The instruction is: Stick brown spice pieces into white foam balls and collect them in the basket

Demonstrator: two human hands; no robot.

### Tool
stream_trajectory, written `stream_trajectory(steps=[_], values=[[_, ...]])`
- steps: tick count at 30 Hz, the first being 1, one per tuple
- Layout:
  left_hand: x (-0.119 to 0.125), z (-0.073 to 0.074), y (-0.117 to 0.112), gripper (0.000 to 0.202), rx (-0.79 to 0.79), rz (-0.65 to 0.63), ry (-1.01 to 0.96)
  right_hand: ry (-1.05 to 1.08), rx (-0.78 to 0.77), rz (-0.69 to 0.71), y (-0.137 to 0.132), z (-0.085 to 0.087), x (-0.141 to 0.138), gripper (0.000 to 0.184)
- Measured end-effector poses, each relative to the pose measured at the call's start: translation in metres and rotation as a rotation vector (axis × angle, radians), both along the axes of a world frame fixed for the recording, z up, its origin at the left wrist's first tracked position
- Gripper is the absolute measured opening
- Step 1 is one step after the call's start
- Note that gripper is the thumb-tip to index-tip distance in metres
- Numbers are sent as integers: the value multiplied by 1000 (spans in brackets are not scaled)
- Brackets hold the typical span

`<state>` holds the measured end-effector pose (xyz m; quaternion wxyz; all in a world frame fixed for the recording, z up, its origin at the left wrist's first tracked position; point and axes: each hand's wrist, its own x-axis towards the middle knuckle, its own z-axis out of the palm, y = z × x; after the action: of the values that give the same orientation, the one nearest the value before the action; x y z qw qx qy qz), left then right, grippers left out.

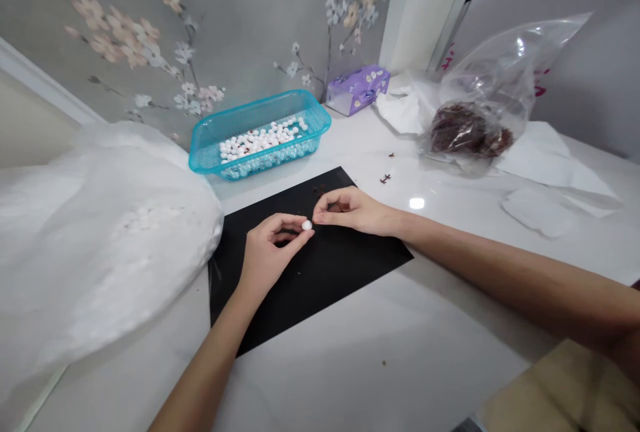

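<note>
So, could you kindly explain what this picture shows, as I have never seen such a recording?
No machine here: a person works with two bare hands, and the one picture comes from a camera on their head, looking down. The left hand pinches a small white bead over a black mat on the table. The right hand, fingertips pinched, meets the bead; whether it holds anything is too small to tell. Behind lie a basket of beads, a purple box and a clear bag of brown bits; a white bag sits left.
</note>
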<state>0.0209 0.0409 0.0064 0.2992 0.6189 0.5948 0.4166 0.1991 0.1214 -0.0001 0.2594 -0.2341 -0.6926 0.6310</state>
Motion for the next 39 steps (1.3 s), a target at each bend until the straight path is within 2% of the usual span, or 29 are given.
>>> stream_trajectory(steps=[5, 11, 18, 22, 26, 31, 39], values=[[0, -2, -1, 15, 71, -12, 19, -24, 34, 7, -1, -1, -1, 24], [3, -3, -6, 12, 192, 28, 158, -32, 91, -3, -2, -2, -1, 21], [5, -3, -8, 9, 330, 20, 284, -9, 49, 2, -2, -4, -2, 22], [8, -1, -8, 6, 399, 31, 265, 5, 33, 5, -1, -5, -1, 24], [12, 0, -10, 5, 416, 53, 230, -15, 70, 62, 1, -5, 0, 25], [12, -1, -13, 5, 483, 6, 313, 27, 32, 169, 1, -4, 2, 23], [10, -4, -14, 6, 535, -44, 340, 22, -33, 186, 0, -4, 2, 17]])
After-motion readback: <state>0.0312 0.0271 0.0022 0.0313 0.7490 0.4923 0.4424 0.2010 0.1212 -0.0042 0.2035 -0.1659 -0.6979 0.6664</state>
